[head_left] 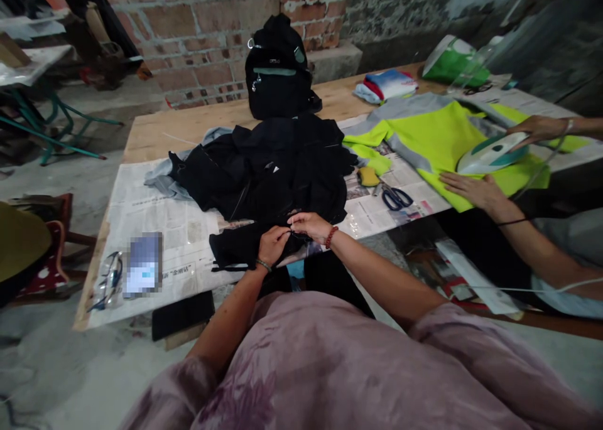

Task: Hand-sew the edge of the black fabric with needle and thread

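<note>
A black garment (287, 166) lies bunched over the newspaper-covered table in front of me, its lower part hanging toward my lap. My left hand (273, 245) pinches the near edge of this cloth. Close beside it, my right hand (313, 226) is closed too, thumb and fingertips pressed together on the same edge. A small pale sliver shows at the right fingertips, too small to name. Part of a grey-blue cloth (169, 182) shows from under the black one.
On the right a co-worker's hand moves an iron (492, 154) on a yellow-green garment (428, 132). Scissors (396, 198) and a yellow sponge-like piece (368, 177) lie between us. A black backpack (276, 72) stands behind; a phone (142, 265) and glasses (110, 279) lie left.
</note>
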The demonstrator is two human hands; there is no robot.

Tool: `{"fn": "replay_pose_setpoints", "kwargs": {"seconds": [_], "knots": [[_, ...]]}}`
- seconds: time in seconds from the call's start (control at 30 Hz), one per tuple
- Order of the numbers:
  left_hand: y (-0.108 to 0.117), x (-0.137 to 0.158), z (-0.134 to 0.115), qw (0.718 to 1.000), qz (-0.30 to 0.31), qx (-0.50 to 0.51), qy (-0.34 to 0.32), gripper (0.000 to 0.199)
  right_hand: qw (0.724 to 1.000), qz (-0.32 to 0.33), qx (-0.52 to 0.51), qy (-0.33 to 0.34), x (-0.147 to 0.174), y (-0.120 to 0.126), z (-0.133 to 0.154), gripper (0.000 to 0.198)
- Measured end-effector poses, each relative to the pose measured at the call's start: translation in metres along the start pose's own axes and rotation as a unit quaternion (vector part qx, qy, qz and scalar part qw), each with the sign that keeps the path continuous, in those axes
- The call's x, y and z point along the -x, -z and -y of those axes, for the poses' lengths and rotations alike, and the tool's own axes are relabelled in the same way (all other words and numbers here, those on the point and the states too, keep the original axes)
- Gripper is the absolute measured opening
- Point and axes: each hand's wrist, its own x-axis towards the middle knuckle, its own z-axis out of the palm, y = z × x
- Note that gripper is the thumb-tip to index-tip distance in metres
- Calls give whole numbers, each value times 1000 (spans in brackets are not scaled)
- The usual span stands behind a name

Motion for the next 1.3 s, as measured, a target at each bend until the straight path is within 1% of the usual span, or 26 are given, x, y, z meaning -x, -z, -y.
{"fn": "replay_pose_setpoints", "kwargs": {"seconds": [0.17,0.27,0.4,0.6,0.7,0.77,0.87,0.93,1.0,1.07,1.1,1.13,1.17,1.2,1.23,1.3], "knots": [[-1,-1,2,1000,1,-10,1,14,999,-28,-1,19,-1,-3,-3,2],[-2,-1,3,1000,15,-15,-3,14,997,-64,-12,32,-3,-8,-6,8],[-3,0,4,999,23,-22,-7,15,995,-92,-46,-7,-8,-12,-5,13],[-3,4,1,995,77,-48,-43,16,992,-95,-63,-54,-10,3,7,10],[-3,3,-1,997,63,-42,-33,16,994,-68,-66,-52,-5,6,12,6],[-3,2,-1,998,53,-34,-29,16,996,-35,-81,-29,0,6,17,4],[-3,1,-1,998,43,-24,-25,15,993,18,-113,8,3,7,31,7],[-3,1,0,999,40,-25,-20,15,991,32,-125,38,3,10,43,9],[-3,1,1,999,38,-31,-13,15,989,12,-115,88,0,15,55,10],[-3,1,2,999,36,-36,-8,15,984,-41,-57,166,-1,22,64,12],[-4,1,2,999,36,-38,-7,14,974,-73,0,213,-2,27,68,12],[-4,1,2,999,35,-38,-7,14,956,-101,77,264,-2,32,71,13],[-4,1,2,999,34,-38,-8,14,926,-121,167,315,-1,38,74,14],[-4,1,3,999,34,-38,-10,14,887,-131,260,359,-1,44,77,15],[-4,1,3,999,34,-38,-11,14,840,-133,346,396,0,51,80,16],[-4,0,3,999,33,-39,-12,14,746,-123,480,445,1,65,89,18]]}}
